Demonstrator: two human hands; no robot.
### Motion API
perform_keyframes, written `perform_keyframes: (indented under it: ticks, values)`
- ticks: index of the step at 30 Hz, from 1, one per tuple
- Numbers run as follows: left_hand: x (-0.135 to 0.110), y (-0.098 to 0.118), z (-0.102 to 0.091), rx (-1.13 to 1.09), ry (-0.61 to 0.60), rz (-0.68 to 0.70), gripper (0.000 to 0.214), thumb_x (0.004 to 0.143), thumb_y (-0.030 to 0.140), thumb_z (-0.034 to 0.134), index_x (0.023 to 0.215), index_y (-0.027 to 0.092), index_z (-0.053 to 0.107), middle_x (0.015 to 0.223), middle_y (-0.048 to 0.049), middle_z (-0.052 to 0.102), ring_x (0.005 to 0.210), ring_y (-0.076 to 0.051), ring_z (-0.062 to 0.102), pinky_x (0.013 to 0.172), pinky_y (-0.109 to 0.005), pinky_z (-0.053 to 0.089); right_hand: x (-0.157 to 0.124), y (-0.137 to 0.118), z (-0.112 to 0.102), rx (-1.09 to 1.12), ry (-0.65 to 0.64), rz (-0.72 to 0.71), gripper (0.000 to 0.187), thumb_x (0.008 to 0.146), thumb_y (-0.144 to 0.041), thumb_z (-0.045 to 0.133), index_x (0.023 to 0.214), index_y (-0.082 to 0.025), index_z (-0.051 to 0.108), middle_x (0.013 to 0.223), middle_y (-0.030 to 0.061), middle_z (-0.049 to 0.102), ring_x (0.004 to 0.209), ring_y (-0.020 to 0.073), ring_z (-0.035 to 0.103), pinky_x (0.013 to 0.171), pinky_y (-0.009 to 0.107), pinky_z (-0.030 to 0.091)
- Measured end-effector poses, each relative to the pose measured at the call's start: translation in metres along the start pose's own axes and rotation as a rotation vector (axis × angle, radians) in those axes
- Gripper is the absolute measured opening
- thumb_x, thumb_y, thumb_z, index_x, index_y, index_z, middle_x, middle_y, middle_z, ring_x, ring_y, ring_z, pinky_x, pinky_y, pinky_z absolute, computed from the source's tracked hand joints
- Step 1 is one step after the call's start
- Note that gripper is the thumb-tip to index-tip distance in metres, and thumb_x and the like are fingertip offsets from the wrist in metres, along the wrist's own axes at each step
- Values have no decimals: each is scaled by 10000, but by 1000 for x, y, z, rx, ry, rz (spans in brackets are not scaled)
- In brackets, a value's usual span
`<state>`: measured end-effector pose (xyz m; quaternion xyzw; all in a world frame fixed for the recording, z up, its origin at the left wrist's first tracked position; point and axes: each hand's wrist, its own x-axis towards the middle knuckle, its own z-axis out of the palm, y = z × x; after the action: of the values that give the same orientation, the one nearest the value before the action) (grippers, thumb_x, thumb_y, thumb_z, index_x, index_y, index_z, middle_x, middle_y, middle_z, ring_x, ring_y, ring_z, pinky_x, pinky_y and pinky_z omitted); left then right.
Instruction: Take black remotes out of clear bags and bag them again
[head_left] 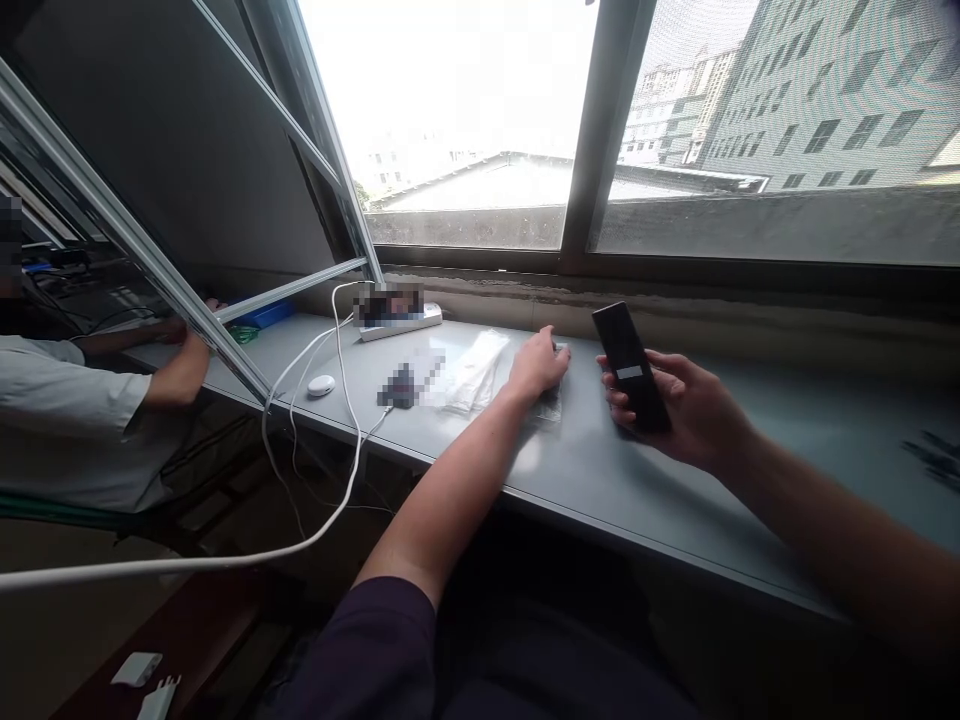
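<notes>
Counting one phone point(619, 345), clamped in our right grip point(686, 400) at three o'clock; our left grip point(536, 367) beside clear plastic point(474, 375), closure we can't tell; one white disc point(321, 386), nine o'clock.

Smooth phone point(636, 390), glossy tabletop point(577, 465)

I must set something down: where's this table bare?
Most room: the table between the right forearm, the wall and the dark items at far right. Less: the front strip between that forearm and the left forearm. Crowded: left of the left hand, with plastic bags, cables and a power strip.
</notes>
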<state>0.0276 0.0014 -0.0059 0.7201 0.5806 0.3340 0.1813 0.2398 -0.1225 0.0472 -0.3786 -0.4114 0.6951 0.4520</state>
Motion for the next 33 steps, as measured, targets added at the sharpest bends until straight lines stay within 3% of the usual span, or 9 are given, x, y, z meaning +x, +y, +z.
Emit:
perform_keyframes:
  ticks: [4, 8, 12, 16, 21, 24, 29, 33]
  values:
    - [1, -1, 1, 9, 2, 8, 695, 1104, 387, 595, 1723, 95, 475, 1575, -198, 713, 1501, -314, 641, 1273, -405, 468, 2, 4, -3, -22, -19, -43, 220, 980, -412, 752, 1158, -319, 841, 1130, 93, 792, 920, 279, 737, 802, 426, 690]
    - [1, -1, 2, 11, 1, 14, 700, 1110, 393, 587, 1723, 79, 468, 1620, -219, 678, 1508, -325, 638, 1280, -428, 469, 5, 11, -6, -2, -24, -83, 354, 849, -281, 928, 1173, -354, 805, 1136, 19, 815, 949, 235, 784, 970, 436, 700]
    - [1, -2, 2, 19, -8, 19, 707, 1112, 398, 583, 1722, 61, 460, 1654, -227, 650, 1517, -332, 630, 1279, -431, 474, 10, 18, -7, -127, 2, -260, 475, 808, -385, 1030, 1235, -384, 822, 1139, -12, 829, 1042, 240, 806, 1090, 471, 676]
    - [1, -2, 2, 31, -13, 18, 676, 1115, 402, 579, 1717, 113, 476, 1629, -190, 679, 1524, -317, 624, 1289, -416, 462, 15, 23, -9, -230, 61, -463, 412, 802, -464, 1055, 1155, -383, 858, 1153, -13, 845, 1182, 280, 801, 1259, 529, 577]
    - [2, -1, 2, 34, -12, 11, 657, 1112, 396, 588, 1697, 110, 502, 1580, -193, 709, 1500, -314, 643, 1277, -403, 467, 10, 22, -7, -452, 117, -642, 320, 868, -542, 1009, 1089, -360, 865, 1267, 33, 854, 1306, 353, 776, 1251, 613, 579]
    - [2, 0, 1, 40, -17, 16, 649, 1112, 395, 587, 1684, 97, 517, 1597, -204, 695, 1511, -317, 633, 1292, -412, 456, 1, 17, 1, -565, 99, -733, 365, 849, -616, 1003, 1042, -349, 846, 1328, 67, 839, 1380, 383, 745, 1275, 631, 551]
    - [1, -1, -1, 49, -28, 18, 648, 1089, 392, 614, 1676, 130, 529, 1605, -191, 691, 1517, -312, 629, 1296, -407, 453, -7, 12, 12, -598, 44, -717, 426, 786, -670, 1022, 983, -348, 824, 1345, 103, 821, 1439, 424, 697, 1292, 658, 516]
    - [-1, -2, 0, 54, -39, 30, 818, 982, 383, 755, 1712, 138, 477, 1582, -185, 699, 1500, -327, 637, 1279, -404, 471, -3, 17, 8, -584, 109, -662, 427, 852, -670, 975, 1084, -348, 820, 1276, 86, 843, 1299, 406, 765, 1228, 667, 575]
